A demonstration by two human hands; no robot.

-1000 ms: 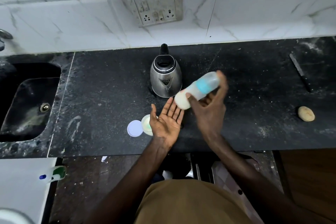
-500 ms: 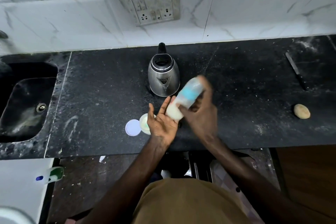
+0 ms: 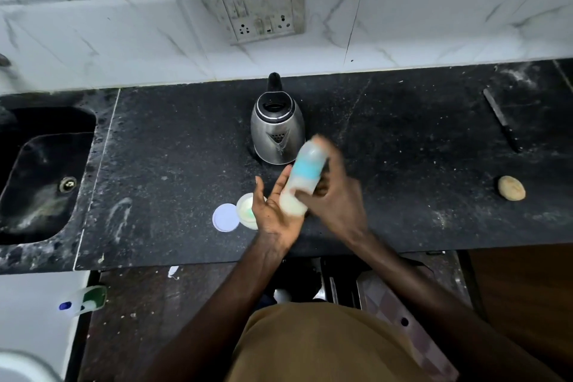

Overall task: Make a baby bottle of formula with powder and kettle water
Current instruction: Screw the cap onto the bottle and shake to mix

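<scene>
My right hand (image 3: 333, 195) grips the baby bottle (image 3: 302, 178), a clear bottle with a blue band and white liquid inside. The bottle is tilted, with its milky end pressed down into the palm of my left hand (image 3: 274, 211), whose fingers are spread flat. Both hands hover over the dark counter just in front of the steel kettle (image 3: 277, 133), which stands with its lid open. An open round powder tub (image 3: 246, 211) sits beside my left hand, partly hidden by it, and its white lid (image 3: 225, 217) lies to its left.
A dark sink (image 3: 43, 177) lies at the left end of the black counter (image 3: 418, 164). A knife (image 3: 500, 119) and a potato (image 3: 511, 187) rest at the right. A wall socket (image 3: 260, 11) hangs above the kettle. A plastic bottle (image 3: 85, 301) lies on the white surface at lower left.
My right hand has swung the bottle down and leftward, from held apart above the counter to its milky end striking my left palm. The left hand stayed in place, palm up.
</scene>
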